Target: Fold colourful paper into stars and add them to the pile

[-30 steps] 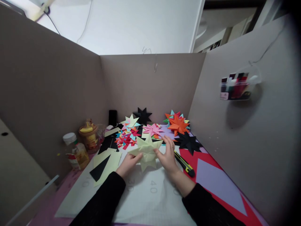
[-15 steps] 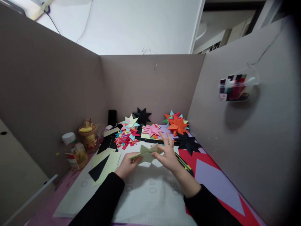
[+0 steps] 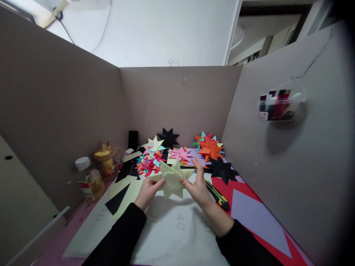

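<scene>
A pale green folded paper star [image 3: 172, 180] is held up above the white sheet with printed numbers [image 3: 177, 240], its several points spread and its face toward me. My left hand [image 3: 149, 190] pinches its left side, thumb on the near face. On the other side my right hand [image 3: 198, 186] grips the star between thumb and fingers. The fingers behind the paper are partly hidden. Just right of my right hand lies a yellow and black utility knife [image 3: 219, 195]. Left of my left hand are pale green paper strips [image 3: 126, 195] with a black paper piece [image 3: 118, 199] among them.
Finished stars stand at the back: black [image 3: 168, 138], pink [image 3: 179, 154], orange [image 3: 210, 147] and another black one [image 3: 222, 170]. Red paper [image 3: 222, 186] and lilac paper [image 3: 257, 221] lie right. A bottle [image 3: 90, 179] and a cup [image 3: 105, 160] stand left. Grey panels [image 3: 177, 103] enclose the table.
The star has tilted from nearly edge-on to showing its flat face with its points spread. My right fingers have shifted to its right edge; my left hand keeps its pinch.
</scene>
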Tool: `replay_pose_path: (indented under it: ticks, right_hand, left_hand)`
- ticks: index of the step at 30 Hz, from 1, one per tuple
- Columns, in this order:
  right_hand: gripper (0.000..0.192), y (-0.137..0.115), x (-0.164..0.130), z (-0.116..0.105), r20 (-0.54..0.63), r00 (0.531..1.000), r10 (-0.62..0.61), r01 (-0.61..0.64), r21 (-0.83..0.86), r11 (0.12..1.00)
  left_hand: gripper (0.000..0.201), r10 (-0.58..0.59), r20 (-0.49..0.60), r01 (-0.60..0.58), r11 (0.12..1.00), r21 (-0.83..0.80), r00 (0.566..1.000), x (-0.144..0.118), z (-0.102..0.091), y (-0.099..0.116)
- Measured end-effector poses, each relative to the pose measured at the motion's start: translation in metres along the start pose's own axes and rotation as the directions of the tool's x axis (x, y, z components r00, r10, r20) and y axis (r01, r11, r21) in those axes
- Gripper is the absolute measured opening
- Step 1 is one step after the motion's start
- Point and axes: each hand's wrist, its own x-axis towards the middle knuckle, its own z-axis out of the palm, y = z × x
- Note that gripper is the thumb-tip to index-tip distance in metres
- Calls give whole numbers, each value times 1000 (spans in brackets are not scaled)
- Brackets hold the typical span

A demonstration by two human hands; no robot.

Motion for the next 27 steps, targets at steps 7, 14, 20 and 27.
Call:
replay_pose_path:
  ticks: [7, 14, 20, 27]
  right_hand:
    - [69, 16, -6, 18, 403, 819, 408, -572, 528, 627]
    - [58, 20, -7, 21, 441, 748, 495, -653, 621, 433]
    - [49, 18, -14, 28, 565, 695, 445, -719, 563, 407]
    - [47, 28, -10, 15, 676, 637, 370, -747, 423, 513]
  left_hand:
    - [38, -95, -154, 66, 982, -180, 983, 5, -1, -2]
    - [40, -244, -185, 172, 926, -336, 952, 7, -2, -9]
    - [50, -249, 15, 241, 920, -310, 968, 6, 2, -18]
    - [50, -105, -13, 103, 988, -115, 994, 9, -18, 5]
